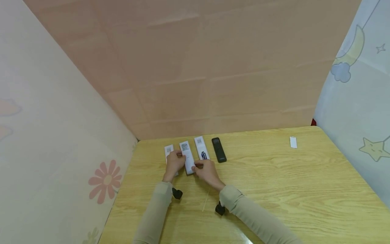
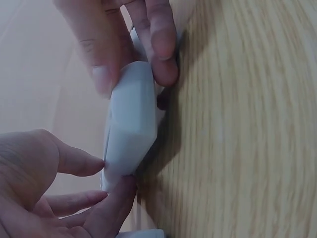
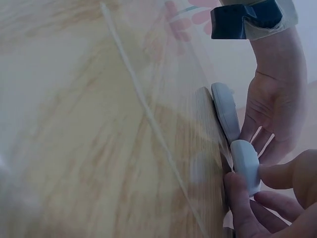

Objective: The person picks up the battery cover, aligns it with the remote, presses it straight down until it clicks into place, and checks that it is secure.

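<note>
Both hands hold a white remote control [image 1: 189, 165], its back with a printed label facing up. My left hand [image 1: 175, 161] pinches its left edge between thumb and fingers. At its near right corner, my right hand [image 1: 208, 171] grips it with thumb and fingertips. In the left wrist view the remote's end [image 2: 132, 104] is tilted, with a shadow beneath on the table side. Another white remote [image 1: 169, 149] lies partly hidden under my left hand. A third white remote [image 1: 200, 144], showing a dark battery marking, lies just beyond my right hand.
A black remote [image 1: 219, 149] lies to the right of the white ones. Far right on the wooden table [image 1: 274, 189] is a small white cover-like piece [image 1: 293, 142]. A papered wall [image 1: 182, 84] rises behind the table's back edge.
</note>
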Available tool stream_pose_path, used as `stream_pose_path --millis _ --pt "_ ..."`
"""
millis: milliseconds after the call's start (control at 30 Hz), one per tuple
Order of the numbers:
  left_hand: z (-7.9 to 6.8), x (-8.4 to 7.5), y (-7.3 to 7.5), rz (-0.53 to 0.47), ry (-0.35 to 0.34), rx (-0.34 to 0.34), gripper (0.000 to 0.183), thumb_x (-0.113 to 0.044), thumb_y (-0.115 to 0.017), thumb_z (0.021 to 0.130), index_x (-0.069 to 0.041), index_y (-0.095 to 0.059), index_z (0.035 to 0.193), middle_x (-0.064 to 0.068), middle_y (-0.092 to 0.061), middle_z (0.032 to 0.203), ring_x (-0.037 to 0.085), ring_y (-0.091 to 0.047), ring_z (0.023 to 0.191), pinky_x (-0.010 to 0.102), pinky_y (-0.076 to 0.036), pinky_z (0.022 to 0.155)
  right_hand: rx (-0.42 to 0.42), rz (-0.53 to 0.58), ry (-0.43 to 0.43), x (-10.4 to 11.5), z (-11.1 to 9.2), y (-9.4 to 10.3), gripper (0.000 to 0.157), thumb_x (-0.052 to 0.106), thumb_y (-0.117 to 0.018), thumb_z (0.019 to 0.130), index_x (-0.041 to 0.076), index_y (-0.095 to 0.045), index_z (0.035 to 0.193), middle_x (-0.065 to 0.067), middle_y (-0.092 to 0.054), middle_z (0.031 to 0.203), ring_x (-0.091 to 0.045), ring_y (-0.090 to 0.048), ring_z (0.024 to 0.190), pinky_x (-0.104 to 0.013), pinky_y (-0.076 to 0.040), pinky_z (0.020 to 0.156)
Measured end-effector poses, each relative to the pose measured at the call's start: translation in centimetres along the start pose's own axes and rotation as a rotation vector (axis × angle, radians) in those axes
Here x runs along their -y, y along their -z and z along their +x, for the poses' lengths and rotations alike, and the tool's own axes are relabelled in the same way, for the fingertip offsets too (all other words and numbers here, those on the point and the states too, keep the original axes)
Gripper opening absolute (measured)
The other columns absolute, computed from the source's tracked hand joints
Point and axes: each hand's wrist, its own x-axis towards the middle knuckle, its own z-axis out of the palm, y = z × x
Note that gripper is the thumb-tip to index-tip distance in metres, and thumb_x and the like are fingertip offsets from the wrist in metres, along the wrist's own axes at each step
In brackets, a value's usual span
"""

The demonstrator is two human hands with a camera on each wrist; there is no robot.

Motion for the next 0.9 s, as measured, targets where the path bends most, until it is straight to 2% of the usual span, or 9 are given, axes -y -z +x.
stream_pose_path --millis 167,367,500,667,900 --pt "-0.28 -0.16 -0.14 0.009 -0.024 -0.021 0.035 -0.015 -0.066 0.093 0.004 -0.066 0.123 0.014 -0.072 0.112 0.026 -0.068 0.104 0.04 -0.057 0.087 0.004 -0.008 0.023 0.07 -0.02 -0.18 0.032 0.013 -0.073 0.092 -0.002 -0.07 0.121 -0.016 -0.074 0.101 -0.017 -0.071 0.064 -0.026 -0.056 0.053" --pt "-0.29 -0.06 -0.48 0.021 -0.035 -0.036 0.029 -0.014 -0.067 0.092 0.003 -0.068 0.116 0.014 -0.072 0.107 0.025 -0.069 0.098 0.039 -0.058 0.083 -0.02 -0.045 0.055 0.12 0.08 -0.37 0.029 0.01 -0.073 0.092 -0.003 -0.072 0.117 -0.016 -0.074 0.104 -0.01 -0.069 0.065 -0.023 -0.055 0.056" --pt "-0.24 0.32 -0.78 0.04 -0.05 -0.042 0.028 -0.013 -0.066 0.091 0.002 -0.068 0.115 0.013 -0.073 0.106 0.025 -0.07 0.099 0.039 -0.058 0.083 -0.028 -0.09 0.083 0.16 0.16 -0.54 0.027 0.008 -0.072 0.091 -0.004 -0.072 0.116 -0.017 -0.074 0.107 -0.011 -0.068 0.072 -0.024 -0.055 0.059" --pt "-0.3 0.45 -0.81 0.041 -0.063 -0.055 0.028 -0.013 -0.066 0.091 0.004 -0.068 0.115 0.014 -0.073 0.105 0.027 -0.069 0.1 0.041 -0.058 0.085 -0.041 -0.127 0.071 0.16 0.34 -0.85 0.027 0.009 -0.072 0.092 -0.001 -0.073 0.117 -0.015 -0.073 0.113 -0.015 -0.067 0.086 -0.024 -0.055 0.067" --pt "-0.56 -0.01 -0.52 0.055 -0.047 -0.034 0.03 -0.013 -0.067 0.091 0.003 -0.067 0.117 0.016 -0.072 0.11 0.031 -0.067 0.106 0.043 -0.056 0.089 -0.034 -0.136 0.085 -0.04 0.66 -1.02 0.027 0.01 -0.07 0.093 -0.002 -0.072 0.117 -0.016 -0.072 0.114 -0.015 -0.067 0.088 -0.025 -0.056 0.07"
